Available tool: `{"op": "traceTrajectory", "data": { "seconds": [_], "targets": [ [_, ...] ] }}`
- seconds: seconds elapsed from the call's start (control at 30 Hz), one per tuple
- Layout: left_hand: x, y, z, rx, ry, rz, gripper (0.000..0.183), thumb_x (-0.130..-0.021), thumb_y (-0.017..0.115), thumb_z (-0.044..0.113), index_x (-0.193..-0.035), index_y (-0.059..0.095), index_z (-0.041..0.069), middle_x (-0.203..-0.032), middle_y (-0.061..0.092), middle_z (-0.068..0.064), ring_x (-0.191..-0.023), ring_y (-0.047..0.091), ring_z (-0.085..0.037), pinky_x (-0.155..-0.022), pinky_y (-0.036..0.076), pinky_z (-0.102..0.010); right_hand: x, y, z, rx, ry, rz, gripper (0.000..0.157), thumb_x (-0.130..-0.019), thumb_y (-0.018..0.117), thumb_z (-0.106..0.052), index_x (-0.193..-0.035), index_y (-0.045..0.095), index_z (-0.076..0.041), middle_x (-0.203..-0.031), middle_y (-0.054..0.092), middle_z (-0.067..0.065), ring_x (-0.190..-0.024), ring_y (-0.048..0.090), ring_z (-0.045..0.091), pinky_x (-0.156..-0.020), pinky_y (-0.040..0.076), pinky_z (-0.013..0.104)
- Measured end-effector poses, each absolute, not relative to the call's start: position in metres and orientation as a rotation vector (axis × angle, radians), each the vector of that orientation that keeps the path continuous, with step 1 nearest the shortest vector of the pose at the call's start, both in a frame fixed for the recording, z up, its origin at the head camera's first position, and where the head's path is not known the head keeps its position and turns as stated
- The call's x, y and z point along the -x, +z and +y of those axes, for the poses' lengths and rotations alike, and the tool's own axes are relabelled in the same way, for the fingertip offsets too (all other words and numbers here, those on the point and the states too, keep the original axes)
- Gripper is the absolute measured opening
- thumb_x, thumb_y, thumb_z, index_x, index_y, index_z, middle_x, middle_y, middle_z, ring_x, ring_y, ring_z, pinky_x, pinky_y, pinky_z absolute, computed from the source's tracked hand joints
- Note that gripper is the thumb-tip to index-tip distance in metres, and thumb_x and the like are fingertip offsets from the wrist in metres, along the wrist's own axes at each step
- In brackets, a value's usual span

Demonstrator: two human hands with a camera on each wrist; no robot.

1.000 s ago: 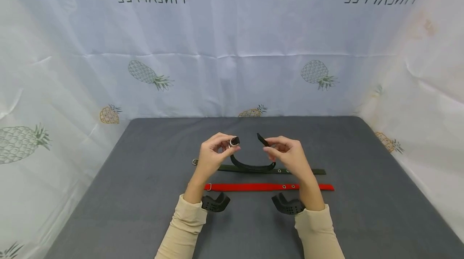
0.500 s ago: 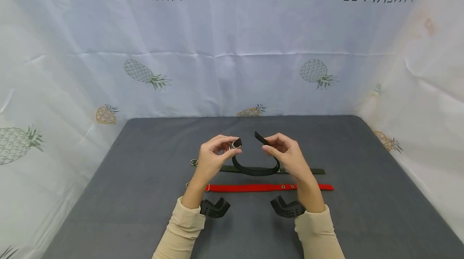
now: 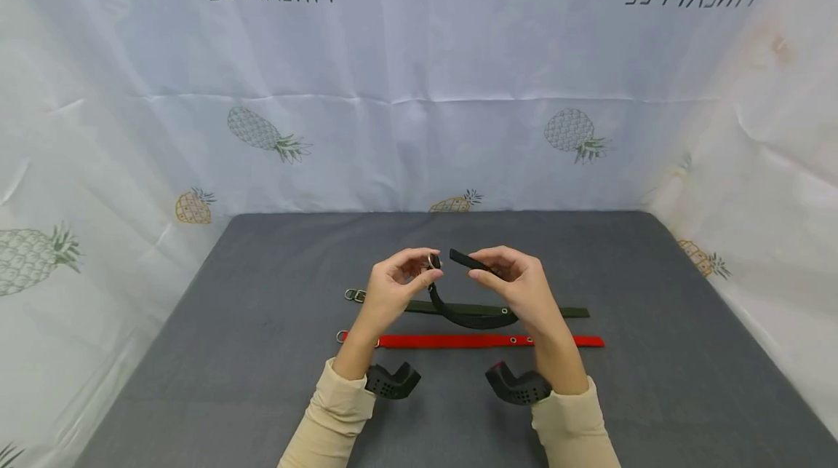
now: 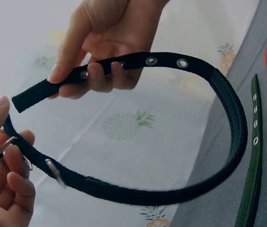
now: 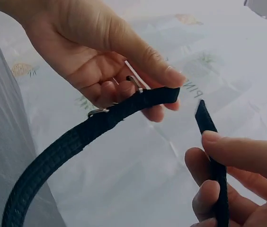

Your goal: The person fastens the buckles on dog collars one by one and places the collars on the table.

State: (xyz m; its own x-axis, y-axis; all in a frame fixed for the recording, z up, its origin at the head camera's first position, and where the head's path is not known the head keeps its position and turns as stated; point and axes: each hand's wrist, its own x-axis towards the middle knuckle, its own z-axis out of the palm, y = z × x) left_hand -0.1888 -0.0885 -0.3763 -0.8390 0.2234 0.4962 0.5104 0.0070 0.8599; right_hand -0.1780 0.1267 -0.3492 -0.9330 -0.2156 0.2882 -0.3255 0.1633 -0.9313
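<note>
A black pet collar [image 3: 474, 320] is held up over the table, bent into an open loop between both hands. My left hand [image 3: 391, 287] pinches its buckle end between thumb and fingers; the metal buckle [image 4: 4, 150] and a D-ring [image 4: 55, 173] show in the left wrist view. My right hand [image 3: 520, 286] grips the strap near its free tip, which points toward the buckle with a small gap between. Metal eyelets [image 4: 182, 63] run along this end, some covered by the right fingers. In the right wrist view the strap tip [image 5: 202, 116] sticks out past the right thumb.
Behind the held collar a green collar [image 3: 576, 313] lies flat on the grey table [image 3: 275, 351]. Nearer lies a red collar [image 3: 445, 341], parallel to it. A white curtain [image 3: 419, 155] with pineapple prints hangs at the back and sides.
Both hands have come closer together, and the strap tip has moved left toward the buckle end. The right hand has turned so the tip lies flatter. The collars on the table stay put.
</note>
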Motion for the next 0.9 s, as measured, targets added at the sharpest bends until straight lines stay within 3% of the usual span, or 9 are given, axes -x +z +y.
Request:
{"op": "traceTrajectory", "data": {
  "seconds": [0.1,0.27,0.4,0.63,0.9],
  "targets": [
    [0.1871,-0.3759,-0.0887,0.794,-1.875,-2.097,0.031,-0.086,0.071,0.01,-0.112,0.066,-0.005,-0.092,0.064,-0.02,-0.078,0.056,0.0,-0.071,0.05,-0.017,0.1757,-0.3488,0.1263,-0.578,1.761,-2.354,0.024,-0.084,0.072,-0.005,-0.107,0.069,0.003,-0.089,0.072,-0.004,-0.076,0.063,0.002,-0.072,0.054,0.02],
    [0.1864,-0.3736,-0.0885,0.826,-1.75,-2.138,0.026,-0.084,0.072,0.007,-0.109,0.069,-0.001,-0.092,0.067,-0.019,-0.077,0.057,0.001,-0.07,0.051,-0.018,0.1743,-0.3476,0.1251,-0.624,1.599,-2.385,0.021,-0.083,0.072,-0.004,-0.104,0.071,0.0,-0.095,0.071,0.021,-0.069,0.056,-0.001,-0.06,0.046,0.02],
    [0.1866,-0.3723,-0.0875,0.858,-1.633,-2.159,0.024,-0.083,0.072,0.006,-0.107,0.07,0.001,-0.089,0.068,-0.014,-0.075,0.056,-0.002,-0.066,0.05,-0.018,0.1734,-0.346,0.1254,-0.616,1.573,-2.411,0.021,-0.083,0.072,-0.004,-0.103,0.072,-0.001,-0.095,0.071,0.021,-0.064,0.05,0.003,-0.055,0.04,0.021],
    [0.1863,-0.3715,-0.0867,0.91,-1.463,-2.178,0.026,-0.08,0.075,0.006,-0.105,0.072,0.003,-0.086,0.069,-0.01,-0.067,0.053,-0.007,-0.061,0.048,-0.02,0.1728,-0.3458,0.1252,-0.652,1.568,-2.432,0.02,-0.083,0.072,-0.003,-0.103,0.071,0.0,-0.098,0.071,0.022,-0.067,0.052,0.003,-0.058,0.042,0.021],
    [0.1819,-0.368,-0.084,0.868,-1.497,-2.226,0.025,-0.081,0.076,0.011,-0.105,0.073,0.005,-0.092,0.071,-0.009,-0.067,0.052,-0.005,-0.061,0.048,-0.02,0.1728,-0.3468,0.1207,-0.651,1.571,-2.467,0.02,-0.084,0.071,-0.003,-0.104,0.071,0.0,-0.099,0.071,0.021,-0.071,0.055,0.002,-0.061,0.045,0.02]
  ]
}}
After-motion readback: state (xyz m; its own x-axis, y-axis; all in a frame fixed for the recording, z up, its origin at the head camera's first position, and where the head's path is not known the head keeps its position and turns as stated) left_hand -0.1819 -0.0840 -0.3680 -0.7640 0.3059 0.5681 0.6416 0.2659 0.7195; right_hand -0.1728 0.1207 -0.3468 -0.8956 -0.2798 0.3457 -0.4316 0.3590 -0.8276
